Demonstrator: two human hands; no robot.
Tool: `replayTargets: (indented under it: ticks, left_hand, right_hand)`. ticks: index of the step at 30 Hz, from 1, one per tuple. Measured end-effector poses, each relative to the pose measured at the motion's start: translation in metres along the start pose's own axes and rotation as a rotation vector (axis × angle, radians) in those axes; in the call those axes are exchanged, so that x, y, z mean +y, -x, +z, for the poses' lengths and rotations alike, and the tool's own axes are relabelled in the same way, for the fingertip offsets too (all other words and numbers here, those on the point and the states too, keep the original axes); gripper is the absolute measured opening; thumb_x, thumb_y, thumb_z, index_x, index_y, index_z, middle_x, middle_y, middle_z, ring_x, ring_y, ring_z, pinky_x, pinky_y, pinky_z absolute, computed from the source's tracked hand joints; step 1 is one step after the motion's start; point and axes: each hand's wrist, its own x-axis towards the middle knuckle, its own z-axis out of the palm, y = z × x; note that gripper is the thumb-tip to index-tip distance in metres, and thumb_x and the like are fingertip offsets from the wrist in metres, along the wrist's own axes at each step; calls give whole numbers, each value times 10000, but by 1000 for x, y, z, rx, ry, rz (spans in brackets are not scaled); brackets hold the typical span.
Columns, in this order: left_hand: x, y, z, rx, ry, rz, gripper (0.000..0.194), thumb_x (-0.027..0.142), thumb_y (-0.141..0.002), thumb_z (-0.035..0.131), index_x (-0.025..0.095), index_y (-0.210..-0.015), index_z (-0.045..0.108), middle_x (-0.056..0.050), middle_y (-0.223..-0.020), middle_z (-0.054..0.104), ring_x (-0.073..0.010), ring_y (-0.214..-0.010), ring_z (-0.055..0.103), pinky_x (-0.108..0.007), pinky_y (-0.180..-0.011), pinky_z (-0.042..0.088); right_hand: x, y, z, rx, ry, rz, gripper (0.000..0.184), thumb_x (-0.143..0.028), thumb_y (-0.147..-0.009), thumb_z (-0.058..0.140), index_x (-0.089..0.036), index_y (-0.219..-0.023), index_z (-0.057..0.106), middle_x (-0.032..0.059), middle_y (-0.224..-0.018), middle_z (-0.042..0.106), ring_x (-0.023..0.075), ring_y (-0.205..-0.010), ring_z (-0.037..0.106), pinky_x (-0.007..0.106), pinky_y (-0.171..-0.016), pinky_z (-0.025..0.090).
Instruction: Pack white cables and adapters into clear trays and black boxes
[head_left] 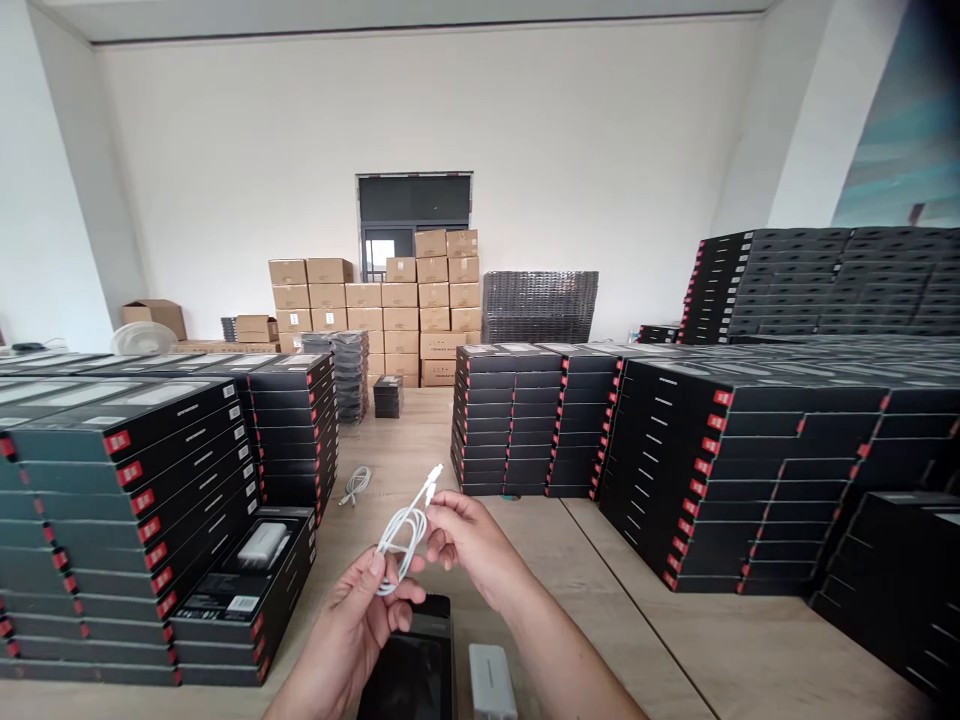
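A coiled white charging cable (401, 540) is held up between my two hands above the table. My left hand (367, 605) is closed on the lower loops, thumb on top. My right hand (469, 540) pinches the coil's upper side, close to the white plugs (433, 482) that point up and to the right. Under my hands lies a black box or tray (411, 670), its near part cut off by the frame. Just right of it sits a white power adapter (492, 682). A second coiled white cable (356, 485) rests on the table farther off.
Tall stacks of black boxes with red tabs stand at left (180, 480) and right (667, 470). An opened box (225, 590) at left has a white adapter (262, 543) on it. Brown cartons (382, 310) and black trays (540, 308) are piled behind. A seam (637, 605) crosses the tabletop.
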Motion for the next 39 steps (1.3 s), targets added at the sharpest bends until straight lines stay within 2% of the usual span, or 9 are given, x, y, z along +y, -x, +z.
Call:
replayTargets:
  ticks: [5, 8, 12, 17, 23, 28, 32, 36, 39]
  left_hand:
    - [-3, 1, -6, 118, -792, 354, 187, 376, -837, 615, 202, -817, 681, -91, -1086, 653, -230, -955, 607, -328, -847, 447]
    - [-7, 3, -6, 208, -928, 395, 178, 324, -789, 659, 225, -933, 630, -84, -1027, 663, -243, -947, 612, -358, -855, 452]
    - [-7, 3, -1, 208, -642, 298, 397, 319, -734, 729, 230, -1055, 513, -62, -983, 678, -211, -877, 638, -320, -766, 488]
    - [4, 1, 4, 85, -110, 9, 292, 459, -818, 638, 183, -881, 565, -64, -867, 684, -181, -742, 657, -245, -563, 477]
    - [7, 7, 4, -32, 164, -295, 370, 447, -877, 568, 127, -1054, 622, -160, -1000, 702, -195, -756, 698, -218, -527, 483]
    - [6, 8, 2, -9, 287, -218, 212, 346, -880, 599, 149, -804, 606, -112, -937, 708, -127, -693, 648, -202, -567, 447]
    - [4, 7, 3, 5, 275, -170, 224, 347, -848, 646, 155, -765, 566, -94, -917, 690, -119, -695, 611, -210, -580, 409]
    - [4, 4, 2, 68, 186, -134, 272, 377, -795, 703, 164, -739, 543, -68, -909, 667, -115, -683, 591, -217, -563, 371]
    - [5, 2, 1, 58, 151, -113, 243, 363, -779, 700, 163, -748, 566, -48, -908, 638, -119, -691, 584, -227, -553, 357]
  right_hand:
    - [2, 2, 4, -29, -32, -61, 307, -355, -754, 630, -192, -1010, 678, 55, -935, 703, 175, -746, 663, 191, -443, 385]
    - [4, 3, 6, -57, -19, -110, 339, -366, -752, 687, -187, -1040, 677, 52, -892, 703, 183, -766, 649, 213, -488, 420]
    - [2, 2, 5, -67, -47, -128, 291, -335, -765, 692, -167, -1002, 692, 46, -829, 708, 160, -697, 631, 225, -514, 424]
    - [-2, 6, 5, -136, -168, -88, 322, -347, -735, 736, -161, -996, 697, 67, -846, 715, 137, -630, 605, 208, -469, 369]
    - [-5, 10, 9, -126, -132, -118, 330, -394, -725, 758, -182, -974, 718, 73, -922, 711, 161, -720, 615, 230, -542, 395]
    - [-6, 7, 2, -49, -9, -195, 337, -428, -723, 758, -187, -956, 732, 58, -899, 700, 193, -823, 609, 288, -704, 444]
    - [-6, 3, -4, 26, 106, -292, 257, -432, -738, 735, -184, -807, 726, 86, -1111, 648, 209, -885, 614, 308, -742, 470]
    - [-15, 5, -11, 62, 443, -439, 116, -311, -763, 708, -200, -785, 734, 100, -1216, 594, 260, -1105, 565, 353, -897, 445]
    - [-24, 10, -16, 69, 726, -528, 60, -238, -792, 684, -232, -807, 741, 82, -1217, 595, 258, -1142, 539, 398, -972, 397]
